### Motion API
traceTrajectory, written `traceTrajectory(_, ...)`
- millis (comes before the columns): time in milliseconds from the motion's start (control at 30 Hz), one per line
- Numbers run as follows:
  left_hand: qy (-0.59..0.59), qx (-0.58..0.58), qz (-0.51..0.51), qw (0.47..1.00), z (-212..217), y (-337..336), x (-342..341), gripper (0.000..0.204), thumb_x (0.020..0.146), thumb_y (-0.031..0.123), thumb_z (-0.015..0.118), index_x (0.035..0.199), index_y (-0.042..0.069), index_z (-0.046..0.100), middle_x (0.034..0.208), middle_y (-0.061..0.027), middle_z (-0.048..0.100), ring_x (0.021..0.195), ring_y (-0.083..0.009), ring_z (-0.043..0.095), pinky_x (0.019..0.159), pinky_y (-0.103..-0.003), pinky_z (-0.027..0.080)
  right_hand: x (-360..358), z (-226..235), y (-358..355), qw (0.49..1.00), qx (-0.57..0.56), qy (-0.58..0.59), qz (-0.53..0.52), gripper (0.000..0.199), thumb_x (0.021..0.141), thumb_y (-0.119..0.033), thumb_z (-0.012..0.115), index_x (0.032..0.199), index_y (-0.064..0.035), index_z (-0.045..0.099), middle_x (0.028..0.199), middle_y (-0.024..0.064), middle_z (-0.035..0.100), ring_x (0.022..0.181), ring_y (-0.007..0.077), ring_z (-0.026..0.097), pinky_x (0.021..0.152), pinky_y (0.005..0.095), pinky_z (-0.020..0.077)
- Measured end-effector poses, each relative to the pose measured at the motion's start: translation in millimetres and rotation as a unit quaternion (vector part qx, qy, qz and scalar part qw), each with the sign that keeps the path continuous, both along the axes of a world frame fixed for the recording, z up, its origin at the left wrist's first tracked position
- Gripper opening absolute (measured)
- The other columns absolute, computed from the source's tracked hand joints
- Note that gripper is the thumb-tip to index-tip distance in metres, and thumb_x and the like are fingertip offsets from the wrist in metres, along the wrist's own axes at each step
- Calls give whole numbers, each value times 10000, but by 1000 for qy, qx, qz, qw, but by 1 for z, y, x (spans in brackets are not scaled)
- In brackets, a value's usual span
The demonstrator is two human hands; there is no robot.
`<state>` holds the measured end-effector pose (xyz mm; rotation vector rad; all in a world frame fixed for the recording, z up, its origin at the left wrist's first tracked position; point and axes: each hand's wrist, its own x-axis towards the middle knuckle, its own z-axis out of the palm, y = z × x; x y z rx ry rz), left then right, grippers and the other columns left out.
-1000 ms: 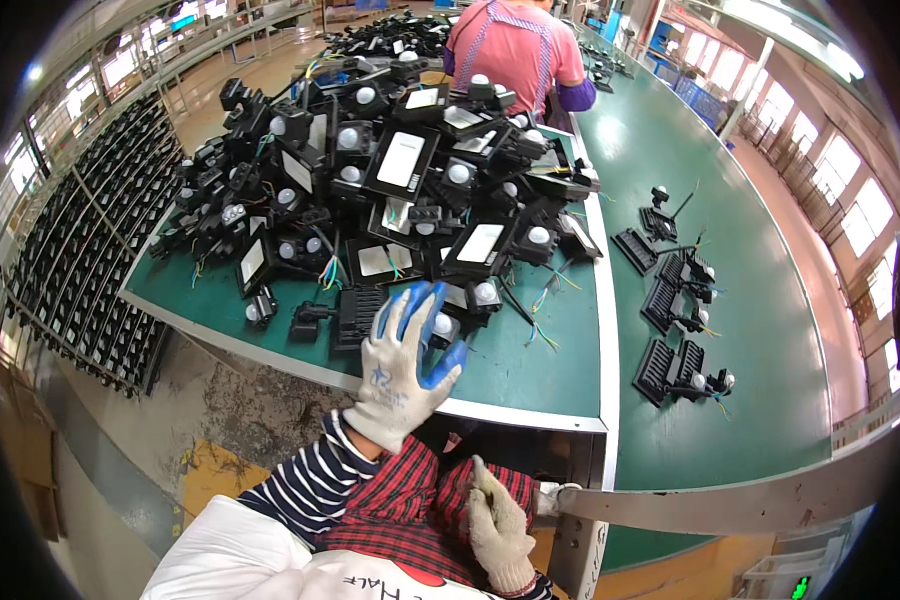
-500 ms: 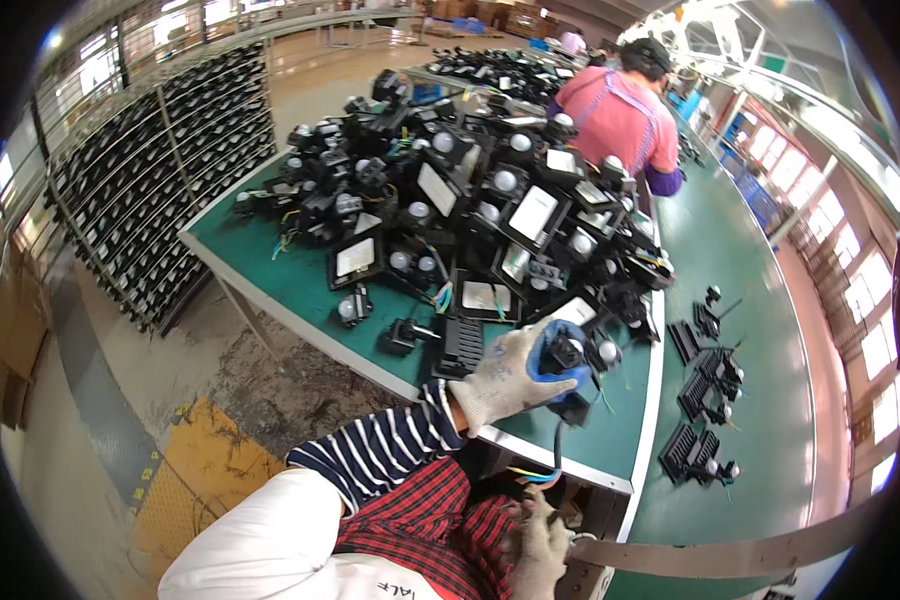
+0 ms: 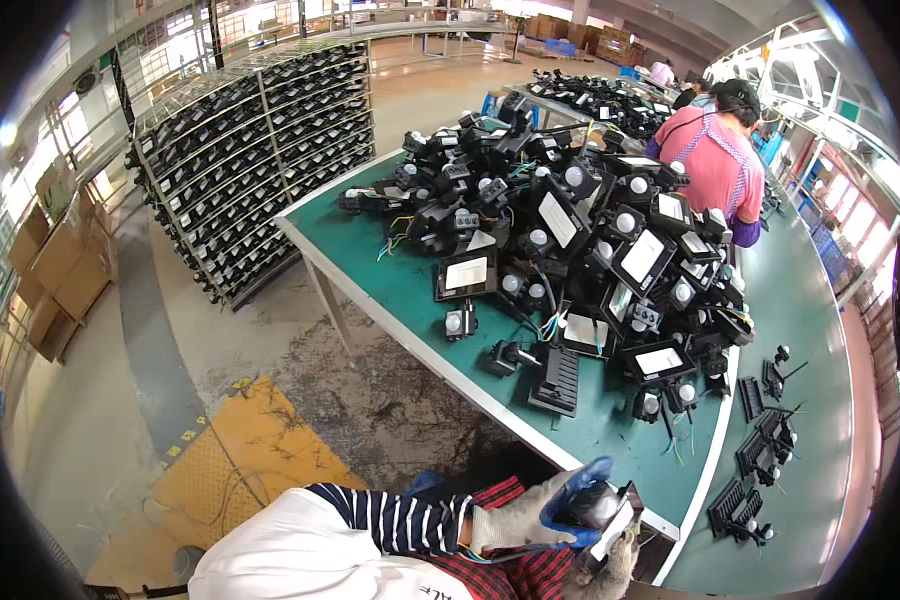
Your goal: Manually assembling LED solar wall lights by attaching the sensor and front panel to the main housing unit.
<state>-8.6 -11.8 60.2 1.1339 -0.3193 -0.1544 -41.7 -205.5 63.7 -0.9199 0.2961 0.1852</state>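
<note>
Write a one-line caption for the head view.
Gloved left hand and right hand hold a black floodlight at a green table's edge.

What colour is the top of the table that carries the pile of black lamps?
Green, with a pale edge: the table, seen in the head view.

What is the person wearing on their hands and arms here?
Both hands wear pale knit work gloves. The left hand glove has blue-coated fingertips; the right hand glove looks plain and greyish, and only part of it shows. The left arm has a navy and white striped sleeve under a white garment. No right sleeve is visible.
</note>
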Motion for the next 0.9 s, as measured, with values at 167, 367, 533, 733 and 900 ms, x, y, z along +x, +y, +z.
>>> traceTrajectory(167,242,-63,-230,940,-26,-11,-35,596,963,198,623,1469,23,362,1426,-94,489,1313,-155,459,1125,-306,361,-4,-2,1,744,-607,-264,90,303,979,-25,532,1266,69,559,1193,217,608,1049,297,619,884,323,511)
traceTrajectory(367,74,-132,66,986,-4,-22,-45,293,995,85,522,1281,26,542,1168,-95,625,1075,-165,586,919,-298,490,-8,-7,-5,615,-699,-363,-34,424,933,-61,629,1331,37,524,1175,163,657,1021,241,642,840,298,542)
traceTrajectory(533,81,34,-38,995,-49,-17,-35,535,956,126,601,1436,10,395,1405,-98,515,1288,-179,490,1113,-327,380,-20,-2,32,877,-417,-222,-87,362,998,-155,552,1310,28,560,1027,77,660,813,110,595,737,236,500)
traceTrajectory(733,234,-26,-65,970,-33,-1,-52,584,968,128,551,1488,-1,319,1489,-120,418,1361,-184,414,1137,-313,335,-2,4,36,818,-495,-272,-111,389,916,-6,596,1293,75,543,964,177,648,839,230,641,773,299,508)
traceTrajectory(900,210,35,-14,977,-42,-11,-51,529,955,52,589,1444,17,390,1423,-111,479,1293,-175,479,1075,-311,387,0,3,30,821,-483,-266,-149,377,915,-15,611,1281,60,556,894,161,631,762,241,625,707,324,510)
